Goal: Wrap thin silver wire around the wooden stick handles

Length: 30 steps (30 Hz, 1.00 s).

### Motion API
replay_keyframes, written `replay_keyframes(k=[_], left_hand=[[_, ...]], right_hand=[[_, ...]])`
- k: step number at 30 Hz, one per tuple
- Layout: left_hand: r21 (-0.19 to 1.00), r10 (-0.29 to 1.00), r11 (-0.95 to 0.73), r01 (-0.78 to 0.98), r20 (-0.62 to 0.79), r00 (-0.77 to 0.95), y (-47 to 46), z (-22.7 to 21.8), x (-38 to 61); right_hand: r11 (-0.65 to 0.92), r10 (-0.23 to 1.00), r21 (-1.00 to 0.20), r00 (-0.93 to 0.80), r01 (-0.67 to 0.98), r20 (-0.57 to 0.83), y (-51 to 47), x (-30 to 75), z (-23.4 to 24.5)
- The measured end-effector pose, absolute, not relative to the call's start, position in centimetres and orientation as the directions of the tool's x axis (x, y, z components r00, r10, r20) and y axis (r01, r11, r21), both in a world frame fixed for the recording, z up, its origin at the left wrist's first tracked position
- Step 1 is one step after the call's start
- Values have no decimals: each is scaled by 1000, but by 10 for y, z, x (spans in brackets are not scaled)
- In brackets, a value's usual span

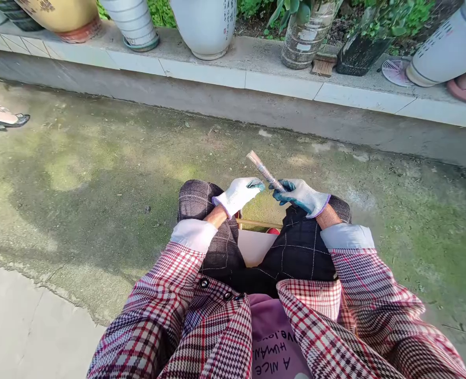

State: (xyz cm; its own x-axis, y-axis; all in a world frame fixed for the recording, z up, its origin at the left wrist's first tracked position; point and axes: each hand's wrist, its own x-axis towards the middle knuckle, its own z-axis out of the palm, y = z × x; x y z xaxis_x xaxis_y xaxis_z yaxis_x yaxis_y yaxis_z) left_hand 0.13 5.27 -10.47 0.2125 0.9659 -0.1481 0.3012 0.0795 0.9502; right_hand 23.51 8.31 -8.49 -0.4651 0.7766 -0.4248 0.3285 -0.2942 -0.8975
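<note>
Both hands wear white knit gloves with blue-green coated fingers, held above my knees. My right hand point(301, 196) is closed round the lower end of a short wrapped stick point(265, 171). The stick tilts up to the left, with a pale bare tip and a mottled, bound-looking middle. Close by on the left is my left hand point(240, 196), its fingertips pinched together, apart from the stick. Whatever those fingers may hold is too small to make out.
Along the front runs a low tiled ledge point(205, 70) with a white pot point(205, 26), a clear plastic bottle planter point(306, 39), a black planter point(363, 55) and a small brush point(324, 65). Another person's foot point(7, 118) is at the left. Mossy concrete point(110, 173) surrounds me.
</note>
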Motion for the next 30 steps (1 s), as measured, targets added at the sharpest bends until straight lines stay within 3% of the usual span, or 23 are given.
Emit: replay_keyframes(k=[14, 24, 30], left_hand=[[933, 976, 50, 357, -122, 182, 44, -100, 1], [961, 971, 163, 225, -197, 135, 46, -99, 8], [952, 978, 157, 264, -187, 95, 43, -93, 7]], right_hand=[[-242, 782, -892, -468, 381, -412, 82, 232, -81], [-269, 793, -899, -450, 346, -411, 82, 232, -81], [-167, 790, -870, -465, 464, -399, 84, 232, -85]])
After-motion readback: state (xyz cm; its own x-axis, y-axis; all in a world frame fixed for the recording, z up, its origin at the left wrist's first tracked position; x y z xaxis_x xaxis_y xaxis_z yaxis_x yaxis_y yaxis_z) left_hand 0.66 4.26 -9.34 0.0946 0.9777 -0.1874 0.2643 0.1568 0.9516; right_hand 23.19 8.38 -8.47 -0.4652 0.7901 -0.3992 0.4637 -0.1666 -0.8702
